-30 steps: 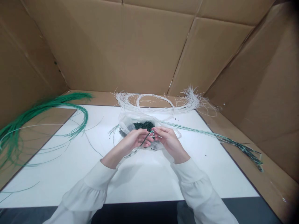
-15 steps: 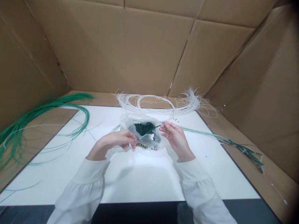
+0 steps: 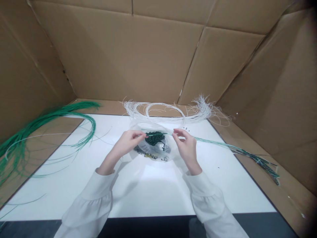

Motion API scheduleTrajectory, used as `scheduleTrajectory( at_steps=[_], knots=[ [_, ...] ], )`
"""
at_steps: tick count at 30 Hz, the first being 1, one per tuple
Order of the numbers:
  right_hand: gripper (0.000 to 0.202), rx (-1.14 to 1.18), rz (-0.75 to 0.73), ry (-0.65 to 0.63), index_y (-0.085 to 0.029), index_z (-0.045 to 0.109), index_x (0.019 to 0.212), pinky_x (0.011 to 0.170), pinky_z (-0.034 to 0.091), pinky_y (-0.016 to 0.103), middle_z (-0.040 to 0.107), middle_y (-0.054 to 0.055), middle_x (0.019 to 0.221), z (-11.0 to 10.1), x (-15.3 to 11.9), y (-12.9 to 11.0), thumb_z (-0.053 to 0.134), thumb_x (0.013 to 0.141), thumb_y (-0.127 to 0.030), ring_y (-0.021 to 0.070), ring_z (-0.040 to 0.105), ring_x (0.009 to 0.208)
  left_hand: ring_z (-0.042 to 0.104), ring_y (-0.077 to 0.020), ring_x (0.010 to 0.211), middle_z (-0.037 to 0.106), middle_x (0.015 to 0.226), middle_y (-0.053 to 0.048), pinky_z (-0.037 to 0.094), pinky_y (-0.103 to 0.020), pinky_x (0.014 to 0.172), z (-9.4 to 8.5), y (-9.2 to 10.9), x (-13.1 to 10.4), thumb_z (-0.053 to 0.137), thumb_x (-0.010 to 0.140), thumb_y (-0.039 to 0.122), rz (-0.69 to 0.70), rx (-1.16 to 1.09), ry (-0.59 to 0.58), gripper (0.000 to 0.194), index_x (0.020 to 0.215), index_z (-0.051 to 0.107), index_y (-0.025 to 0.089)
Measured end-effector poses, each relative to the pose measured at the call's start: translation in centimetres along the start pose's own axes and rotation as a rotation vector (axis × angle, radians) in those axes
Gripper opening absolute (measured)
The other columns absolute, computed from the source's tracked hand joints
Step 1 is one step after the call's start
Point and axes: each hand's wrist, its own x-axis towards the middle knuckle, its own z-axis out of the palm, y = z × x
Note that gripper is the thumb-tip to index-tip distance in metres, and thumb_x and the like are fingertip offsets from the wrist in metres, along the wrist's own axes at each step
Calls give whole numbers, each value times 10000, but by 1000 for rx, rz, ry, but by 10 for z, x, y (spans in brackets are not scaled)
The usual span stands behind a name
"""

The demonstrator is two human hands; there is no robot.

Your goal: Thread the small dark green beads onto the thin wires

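Above a clear plastic bag [image 3: 138, 124], my two hands stretch a thin green strand [image 3: 159, 134] almost level. At its left end, my left hand [image 3: 128, 142] is closed, with the thumb and fingers pinching the strand. My right hand [image 3: 186, 145] is also closed in a pinch near the right end; its exact grip is too small to see clearly. Under the strand, small dark green beads [image 3: 153, 140] lie heaped in the open bag. Dark and yellow printing shows along the bag's front.
Green strands [image 3: 42, 120] lie in a bundle on the left. A coil of white strands [image 3: 163, 115] is at the back. Beaded green strands [image 3: 264, 165] extend off the right of the white table [image 3: 153, 191]. Cardboard walls [image 3: 148, 59] enclose the far side and both sides.
My left hand has risen and moved away from me. The strand, slanted before, now runs nearly level. My right hand has shifted slightly, still near the strand's right end.
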Motion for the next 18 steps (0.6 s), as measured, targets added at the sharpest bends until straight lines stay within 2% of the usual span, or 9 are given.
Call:
scheduleTrajectory(
  at_steps=[2, 3, 5, 7, 9, 11, 14, 18],
  knots=[
    [185, -198, -334, 144, -182, 653, 908, 840, 435, 429, 637, 109, 967, 4, -8, -6, 534, 777, -236, 235, 551, 928, 566, -181, 677, 690, 811, -27, 387, -236, 597, 5, 3, -1, 489, 744, 422, 13, -16, 16, 355, 844, 716, 168],
    [194, -265, -473, 156, -192, 652, 932, 893, 398, 441, 633, 109, 1002, 7, -13, -9, 524, 788, -214, 242, 533, 989, 578, -190, 704, 695, 825, -25, 398, -236, 622, 7, 5, -2, 500, 741, 420, 20, -34, 16, 348, 847, 719, 171],
    [243, -335, -664, 31, -209, 626, 1022, 945, 356, 443, 630, 98, 1052, 13, -21, -16, 514, 806, -205, 238, 520, 1048, 580, -192, 698, 698, 810, -18, 402, -233, 622, 11, 8, -3, 501, 748, 422, 49, -88, -19, 354, 867, 719, 170],
    [303, -354, -741, -159, -208, 573, 1126, 973, 333, 435, 636, 86, 1070, 20, -26, -19, 489, 834, -223, 218, 545, 1035, 556, -174, 633, 686, 746, -13, 384, -227, 572, 14, 11, -3, 485, 762, 430, 89, -140, -83, 368, 844, 719, 157],
    [306, -330, -727, -274, -201, 560, 1149, 946, 368, 398, 658, 76, 1032, 25, -28, -17, 441, 869, -230, 192, 591, 955, 511, -146, 561, 656, 659, -10, 348, -220, 519, 15, 12, -4, 481, 766, 439, 116, -156, -145, 379, 785, 715, 141],
    [281, -276, -654, -324, -208, 604, 1089, 840, 440, 334, 681, 66, 961, 27, -27, -12, 412, 888, -241, 172, 622, 854, 478, -128, 527, 625, 604, -9, 323, -217, 493, 14, 12, -4, 500, 755, 449, 109, -148, -170, 376, 746, 709, 136],
    [240, -209, -526, -342, -215, 669, 959, 686, 474, 279, 696, 52, 846, 24, -22, -8, 459, 870, -288, 166, 633, 747, 508, -142, 590, 649, 671, -23, 357, -221, 538, 9, 9, -2, 550, 722, 445, 74, -173, -119, 337, 753, 704, 147],
    [180, -220, -399, -335, -216, 704, 857, 621, 455, 284, 704, 39, 755, 15, -13, -8, 545, 817, -291, 179, 633, 657, 530, -155, 644, 665, 725, -38, 371, -227, 585, -1, 2, 1, 596, 690, 430, 39, -209, -6, 302, 734, 692, 147]
  ],
)
